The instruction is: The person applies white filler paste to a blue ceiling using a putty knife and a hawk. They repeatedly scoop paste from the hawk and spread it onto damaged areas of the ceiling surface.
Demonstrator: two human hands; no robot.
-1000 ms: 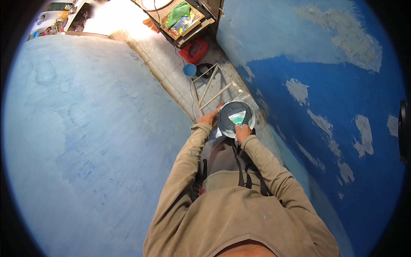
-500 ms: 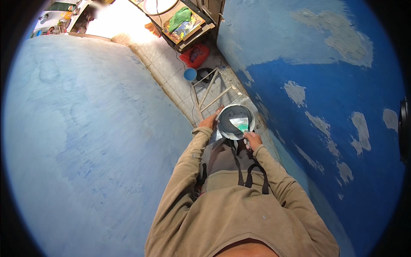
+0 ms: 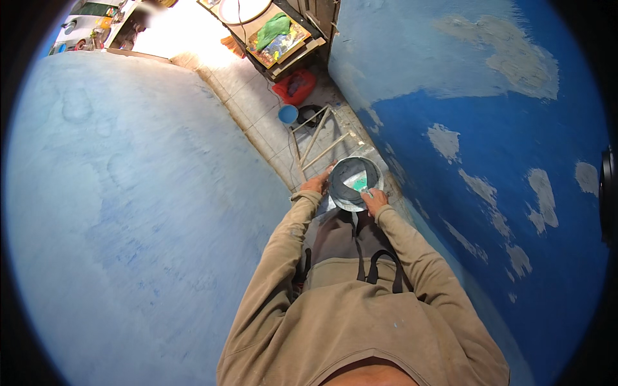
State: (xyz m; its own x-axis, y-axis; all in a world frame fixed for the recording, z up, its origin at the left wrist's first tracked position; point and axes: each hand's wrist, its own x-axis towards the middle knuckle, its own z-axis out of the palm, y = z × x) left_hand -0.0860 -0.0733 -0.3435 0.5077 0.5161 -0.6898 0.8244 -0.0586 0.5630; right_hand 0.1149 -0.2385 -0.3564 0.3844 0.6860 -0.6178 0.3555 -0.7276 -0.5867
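My left hand (image 3: pixel 315 183) grips the left side of a round, pale bucket (image 3: pixel 380 176) in front of my legs. Grey paste (image 3: pixel 348 171) coats its inside. In my right hand (image 3: pixel 375 201), at the bucket's near right edge, is a putty knife (image 3: pixel 360 184) with a green part and a wide pale blade. The blade reaches down into the bucket over the paste; its tip is hard to make out against it.
On the right, the blue wall (image 3: pixel 412 161) bears several grey patches. A paler blue wall (image 3: pixel 141 212) fills the left. Beyond the bucket are a ladder-like frame (image 3: pixel 313 137), a blue tub (image 3: pixel 288 114), a red bag (image 3: pixel 297 90) and a table with green cloth (image 3: pixel 273 31).
My right hand has moved slightly left and up, pushing the putty knife further into the bucket, so less of the blade shows. My left hand stays on the bucket.
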